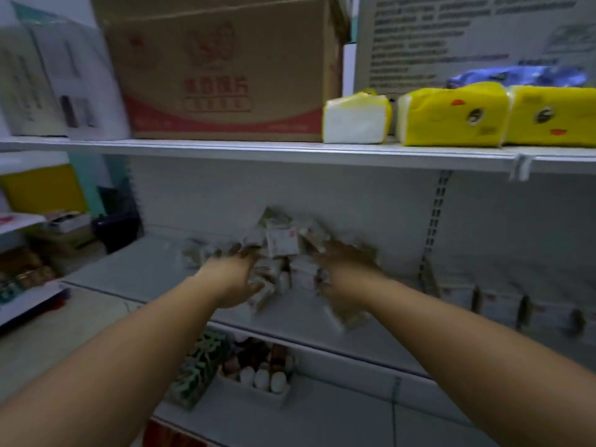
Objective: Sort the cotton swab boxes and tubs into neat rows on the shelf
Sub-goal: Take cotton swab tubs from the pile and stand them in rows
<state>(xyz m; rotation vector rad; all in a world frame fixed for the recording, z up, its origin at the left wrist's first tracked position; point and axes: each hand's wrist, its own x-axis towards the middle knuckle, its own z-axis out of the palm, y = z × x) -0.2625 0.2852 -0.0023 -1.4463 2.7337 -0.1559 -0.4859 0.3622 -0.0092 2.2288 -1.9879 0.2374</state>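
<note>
Both hands reach out to a heap of small boxes [280, 245] on the middle shelf [154, 269], one on each side of it. The left hand [233, 279] lies against the left side of the heap with its fingers stretched forward and its thumb low at the near edge, so it looks open and pressing rather than gripping. The right hand [346, 275] lies against the right side of the heap, but it is too blurred to tell whether its fingers are straight or curled round anything.

The boxes in the heap are white with red print and lie tumbled at all angles near the back wall. One more blurred box [350, 316] lies near the shelf's front edge, just under the right wrist. Further right on the same shelf stands a row of similar white boxes [503, 304].

On the shelf above sit a big cardboard box [225, 75] and, to its right, three packs of tissue [451, 114], two of them yellow. On the shelf below, a tray of small bottles [261, 377] stands beside green packets [200, 366].
</note>
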